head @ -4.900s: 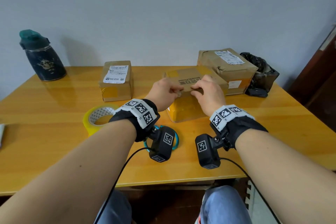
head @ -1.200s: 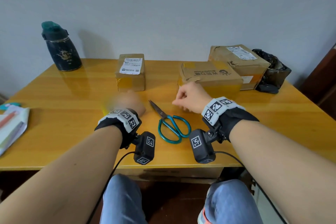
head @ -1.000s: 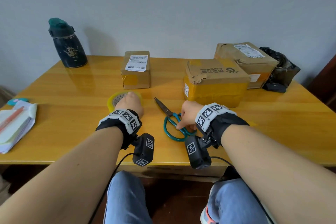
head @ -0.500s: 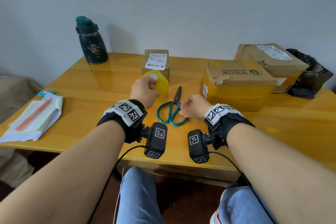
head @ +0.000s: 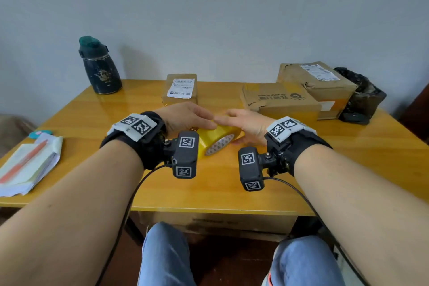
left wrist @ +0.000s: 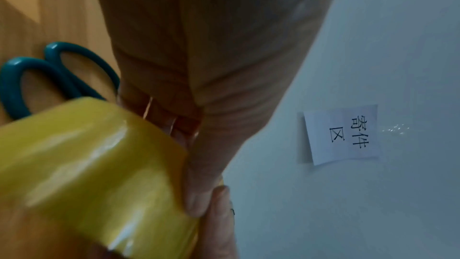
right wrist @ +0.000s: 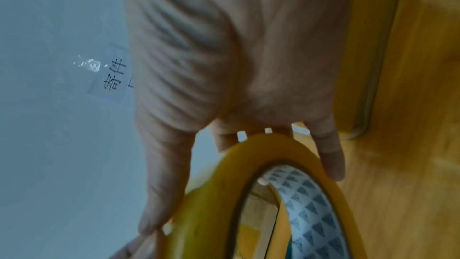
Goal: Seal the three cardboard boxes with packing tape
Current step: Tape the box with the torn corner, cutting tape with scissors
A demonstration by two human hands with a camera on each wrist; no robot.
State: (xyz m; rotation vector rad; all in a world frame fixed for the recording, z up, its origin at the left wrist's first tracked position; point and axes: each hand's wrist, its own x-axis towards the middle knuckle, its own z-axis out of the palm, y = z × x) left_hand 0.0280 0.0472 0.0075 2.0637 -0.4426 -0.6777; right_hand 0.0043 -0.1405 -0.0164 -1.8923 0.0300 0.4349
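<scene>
Pale wall backs the yellow bench [head: 232,183], where three cardboard boxes [head: 279,100] wait at the far side, and in the head view the left hand [head: 185,116] and right hand [head: 249,123] both curl round the roll of packing tape [head: 217,138] held on edge just above the wood. From the left wrist, teal scissors [left wrist: 37,78] lie close behind; a dropped roll could knock them. From the right wrist, fingers [right wrist: 331,157] wrap the rim, and the tape's loose end isn't visible, so picking for it may twist the roll loose.
</scene>
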